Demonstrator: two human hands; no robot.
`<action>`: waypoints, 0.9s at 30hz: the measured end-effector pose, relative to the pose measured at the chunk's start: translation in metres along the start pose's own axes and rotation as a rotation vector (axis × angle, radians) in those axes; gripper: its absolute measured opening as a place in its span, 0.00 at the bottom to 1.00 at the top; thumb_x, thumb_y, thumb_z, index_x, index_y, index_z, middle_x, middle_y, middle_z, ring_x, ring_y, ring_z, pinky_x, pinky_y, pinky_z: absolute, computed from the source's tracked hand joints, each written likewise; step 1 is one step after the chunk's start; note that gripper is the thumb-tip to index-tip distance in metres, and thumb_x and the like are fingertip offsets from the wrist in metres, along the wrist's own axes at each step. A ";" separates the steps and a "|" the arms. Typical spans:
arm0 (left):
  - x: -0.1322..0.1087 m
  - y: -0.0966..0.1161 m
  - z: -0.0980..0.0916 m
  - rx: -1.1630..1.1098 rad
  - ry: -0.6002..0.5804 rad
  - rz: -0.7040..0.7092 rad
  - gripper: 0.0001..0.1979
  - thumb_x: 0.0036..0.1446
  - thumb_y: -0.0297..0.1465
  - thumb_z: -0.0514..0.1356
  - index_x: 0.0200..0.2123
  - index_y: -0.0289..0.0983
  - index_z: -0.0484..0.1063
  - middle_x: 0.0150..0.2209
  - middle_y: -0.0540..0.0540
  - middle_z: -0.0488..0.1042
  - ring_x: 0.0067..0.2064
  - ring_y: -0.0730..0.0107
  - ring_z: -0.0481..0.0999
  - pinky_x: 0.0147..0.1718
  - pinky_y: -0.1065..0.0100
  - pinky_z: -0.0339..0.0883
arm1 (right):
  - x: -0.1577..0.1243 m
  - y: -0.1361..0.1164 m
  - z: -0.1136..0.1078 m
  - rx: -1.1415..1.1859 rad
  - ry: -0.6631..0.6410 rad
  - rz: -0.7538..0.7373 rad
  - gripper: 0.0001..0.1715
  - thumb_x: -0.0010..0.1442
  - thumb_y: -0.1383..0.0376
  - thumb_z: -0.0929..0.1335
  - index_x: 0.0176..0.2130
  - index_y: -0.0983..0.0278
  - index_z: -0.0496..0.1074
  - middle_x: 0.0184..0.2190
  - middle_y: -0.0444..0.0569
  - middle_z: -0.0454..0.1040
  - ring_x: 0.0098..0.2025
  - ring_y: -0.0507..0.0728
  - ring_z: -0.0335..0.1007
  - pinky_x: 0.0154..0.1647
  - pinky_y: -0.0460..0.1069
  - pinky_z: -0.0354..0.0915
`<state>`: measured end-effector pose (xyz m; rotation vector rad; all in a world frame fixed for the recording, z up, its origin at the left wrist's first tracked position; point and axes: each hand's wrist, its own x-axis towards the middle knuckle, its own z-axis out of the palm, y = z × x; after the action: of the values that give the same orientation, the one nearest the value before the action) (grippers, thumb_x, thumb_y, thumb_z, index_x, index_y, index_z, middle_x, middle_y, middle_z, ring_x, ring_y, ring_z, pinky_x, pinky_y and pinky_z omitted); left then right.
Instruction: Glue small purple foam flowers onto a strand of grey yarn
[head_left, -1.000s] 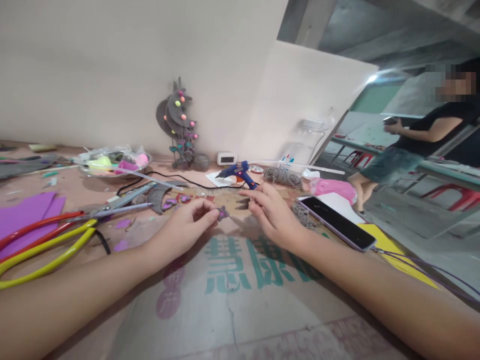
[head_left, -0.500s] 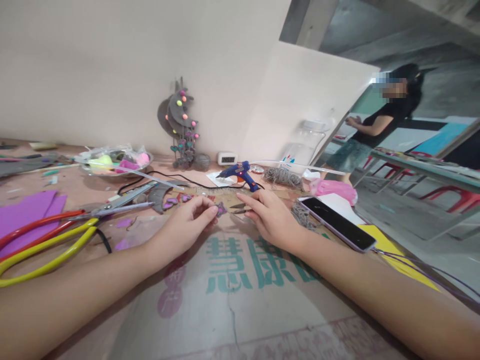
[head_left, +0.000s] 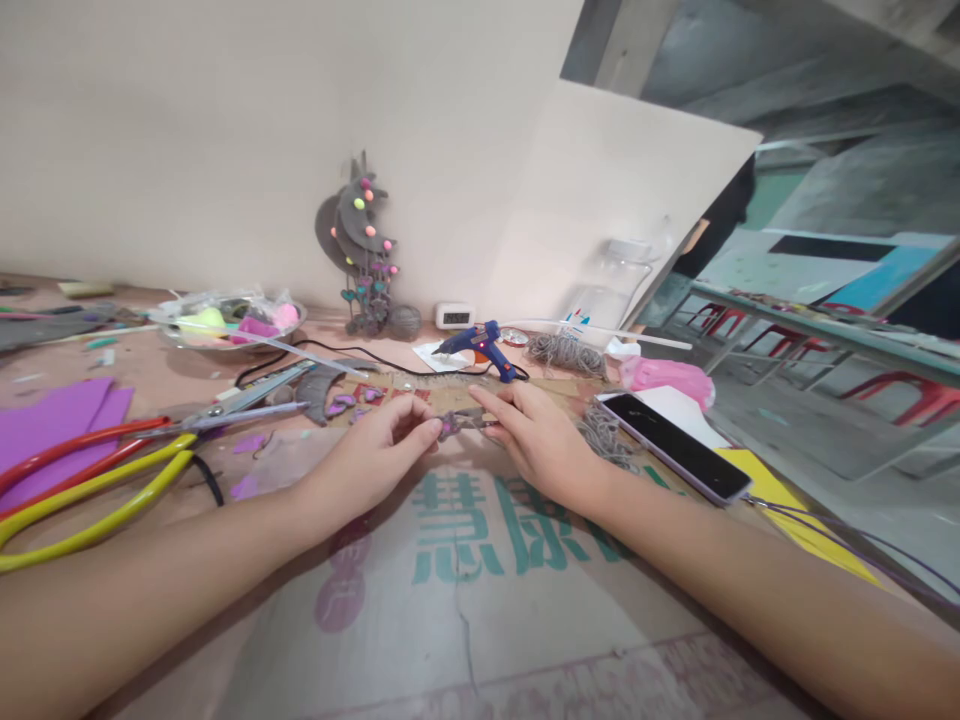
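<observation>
Between thumb and fingers my left hand (head_left: 386, 440) pinches a small grey and purple piece (head_left: 450, 425). My right hand (head_left: 536, 435) holds small snips (head_left: 476, 420), whose blades point left and reach the piece. Both hands are over a printed cardboard sheet (head_left: 360, 640). Behind them lies a blue glue gun (head_left: 484, 348) with a black cord. Left of my left hand, small purple and grey pieces (head_left: 341, 405) lie near a grey felt crescent (head_left: 319, 390).
Large red- and yellow-handled scissors (head_left: 150, 505) and purple sheets (head_left: 60, 430) lie left. A phone (head_left: 675, 447), grey yarn (head_left: 566, 353) and a clear jar (head_left: 611, 275) are right. A pompom bowl (head_left: 225, 325) and hanging moon ornament (head_left: 364, 230) stand behind. Part of a person (head_left: 724, 225) shows behind the board.
The snips' blades have moved left onto the small piece and now look closer together. The person at the right has moved left, mostly behind the board.
</observation>
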<state>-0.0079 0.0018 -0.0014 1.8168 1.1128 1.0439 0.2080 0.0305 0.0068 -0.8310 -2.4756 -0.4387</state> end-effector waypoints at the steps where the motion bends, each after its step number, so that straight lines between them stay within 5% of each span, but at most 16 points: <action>1: 0.000 0.000 0.000 0.002 -0.002 -0.001 0.09 0.59 0.35 0.51 0.30 0.37 0.63 0.27 0.51 0.68 0.29 0.72 0.67 0.30 0.70 0.60 | 0.000 0.000 0.000 -0.007 0.003 -0.006 0.20 0.64 0.66 0.58 0.54 0.69 0.62 0.33 0.54 0.66 0.35 0.57 0.60 0.36 0.53 0.63; 19: 0.001 -0.002 -0.001 0.037 0.042 0.014 0.09 0.59 0.36 0.51 0.30 0.37 0.65 0.28 0.50 0.69 0.31 0.70 0.67 0.31 0.70 0.59 | 0.000 0.000 0.000 0.097 -0.024 0.078 0.20 0.64 0.65 0.57 0.54 0.67 0.63 0.36 0.55 0.66 0.37 0.58 0.62 0.38 0.54 0.64; 27: -0.001 0.003 0.000 0.034 -0.010 0.009 0.08 0.59 0.34 0.51 0.30 0.37 0.64 0.28 0.50 0.68 0.30 0.71 0.67 0.30 0.70 0.59 | -0.001 0.000 0.002 0.041 0.000 -0.028 0.20 0.65 0.65 0.57 0.54 0.68 0.63 0.32 0.52 0.65 0.34 0.57 0.60 0.35 0.52 0.62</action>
<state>-0.0076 -0.0002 0.0013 1.8533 1.1238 1.0256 0.2082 0.0306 0.0045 -0.7810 -2.4907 -0.3960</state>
